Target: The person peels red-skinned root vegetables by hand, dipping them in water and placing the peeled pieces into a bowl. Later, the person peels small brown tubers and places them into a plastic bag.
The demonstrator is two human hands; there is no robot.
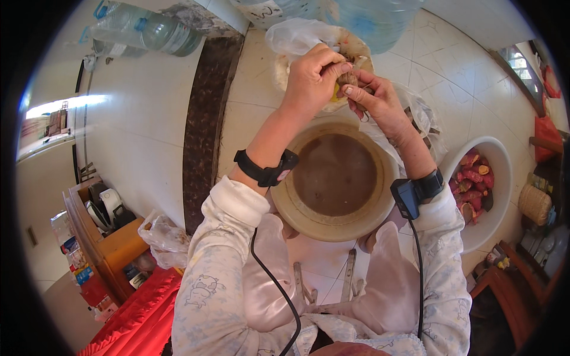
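Note:
Both my hands meet above the far rim of a basin [285, 209] of murky brown water. A brown, rough-skinned root or tuber [348, 79] is between them. My left hand [317, 73] pinches its upper end with thumb and fingers. From the other side my right hand [372, 95] holds it, with thin rootlets hanging below. Beneath the hands lies an open pale bag [285, 73] with scraps in it, and a bit of yellow shows beside the tuber. A clear plastic bag [427, 107] with dark brown pieces lies under my right forearm.
At the right stands a white tub [501, 187] of red-skinned sweet potatoes [472, 178], some with cut ends. Large clear plastic water bottles [369, 22] stand beyond the bags. A dark stone strip [207, 133] edges the floor at the left. A red cloth [142, 311] covers something at lower left.

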